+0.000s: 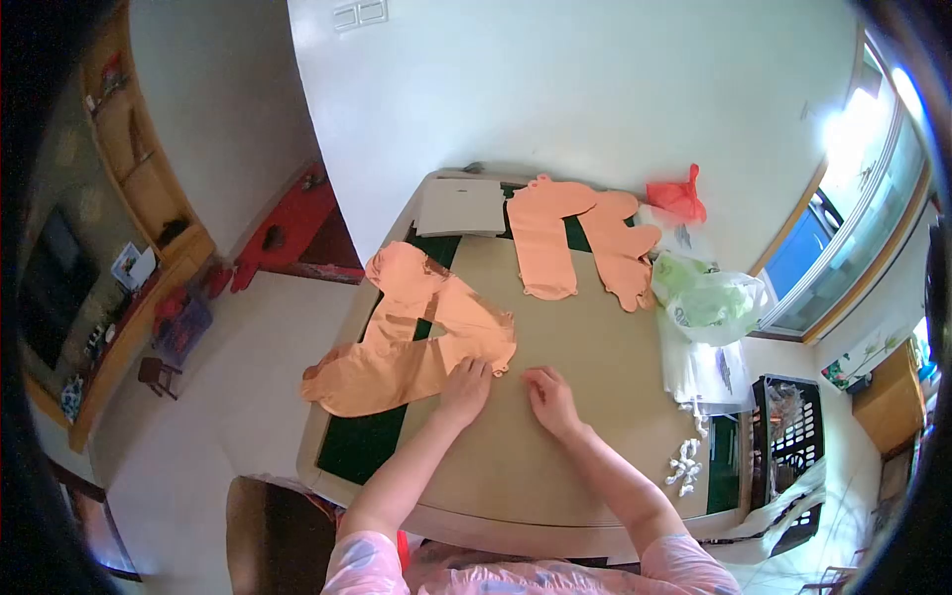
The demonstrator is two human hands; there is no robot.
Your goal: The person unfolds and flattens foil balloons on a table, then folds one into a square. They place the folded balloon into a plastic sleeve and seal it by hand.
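Flat rose-gold foil pieces lie on the table [605,397]. The large left foil piece [382,372] has several lobes and an opening in its middle. My left hand [466,390] rests on its lower right edge, fingers curled together; what they pinch, if anything, is too small to make out. My right hand [550,399] is just to the right, apart from the foil, with its fingers curled near the tabletop; its fingertips are too small to read clearly. Farther back lie a second foil piece [543,248] and a third foil piece [620,248], overlapping at the top.
Grey card sheets [459,206] lie at the back left. A red bag [679,195], a green-and-clear plastic bag [709,302] and clear packets [706,375] sit along the right side. Small white knotted bits [684,466] lie near the front right, beside a black crate [786,436].
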